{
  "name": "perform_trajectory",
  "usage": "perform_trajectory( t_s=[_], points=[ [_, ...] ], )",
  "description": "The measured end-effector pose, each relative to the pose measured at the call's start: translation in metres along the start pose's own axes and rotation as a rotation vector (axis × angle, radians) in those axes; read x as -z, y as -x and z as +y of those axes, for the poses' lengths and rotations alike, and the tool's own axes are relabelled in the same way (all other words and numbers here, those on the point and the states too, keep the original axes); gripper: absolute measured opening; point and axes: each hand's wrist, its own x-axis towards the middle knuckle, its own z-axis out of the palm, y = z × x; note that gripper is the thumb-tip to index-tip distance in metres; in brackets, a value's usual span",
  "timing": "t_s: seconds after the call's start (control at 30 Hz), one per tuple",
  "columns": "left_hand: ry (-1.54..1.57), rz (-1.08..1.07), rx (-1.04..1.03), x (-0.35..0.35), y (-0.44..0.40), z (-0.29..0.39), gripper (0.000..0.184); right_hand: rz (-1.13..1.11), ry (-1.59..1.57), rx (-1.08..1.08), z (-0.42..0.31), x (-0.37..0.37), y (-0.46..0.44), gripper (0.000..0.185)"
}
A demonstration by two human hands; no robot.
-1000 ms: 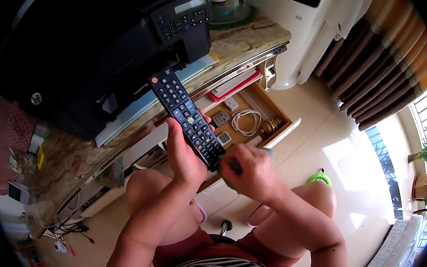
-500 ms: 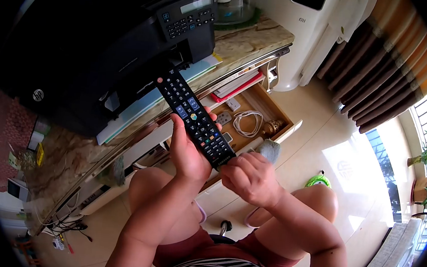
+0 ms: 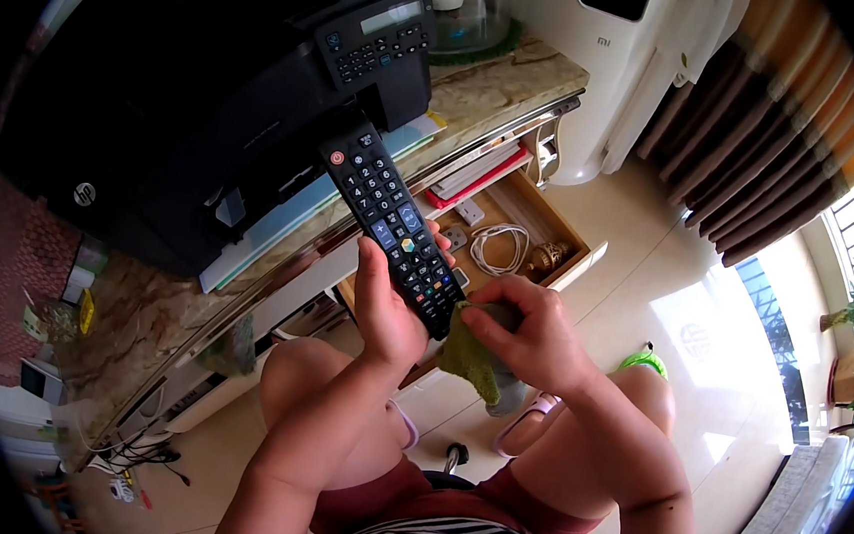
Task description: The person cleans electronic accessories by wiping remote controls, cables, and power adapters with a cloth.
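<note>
Along the front edge of the desk (image 3: pixel 510 77), the left hand (image 3: pixel 389 312) grips a remote (image 3: pixel 396 226), its long axis slanting toward the right hand (image 3: pixel 538 342), which pinches a green cloth (image 3: pixel 472 362).

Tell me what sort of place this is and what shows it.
Probably a room in a home, perhaps with a work corner: long brown-and-orange striped fabric curtains, a bulky black HP printer and an open light-brown wooden drawer of small odds and ends suggest it.
</note>
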Motion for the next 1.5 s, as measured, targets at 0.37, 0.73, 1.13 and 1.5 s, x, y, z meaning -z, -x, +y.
perform_trajectory(
  t_s=[0.37, 0.73, 1.13, 1.5],
  points=[
    [-0.209, -0.108, -0.205, -0.001, 0.003, -0.006, 0.062, 0.038, -0.221, -0.092, 0.009, -0.015, -0.011, 0.028],
    [-0.265, -0.148, -0.195, 0.002, 0.005, -0.006, 0.061, -0.021, -0.203, -0.05, 0.006, -0.019, -0.008, 0.026],
    [-0.231, -0.019, -0.003, 0.001, 0.001, -0.003, 0.058, 0.101, 0.202, 0.245, -0.007, -0.001, -0.006, 0.027],
    [-0.378, -0.114, 0.0, -0.001, 0.006, 0.0, 0.061, 0.099, 0.444, 0.512, -0.003, -0.012, -0.014, 0.029]
  ],
)
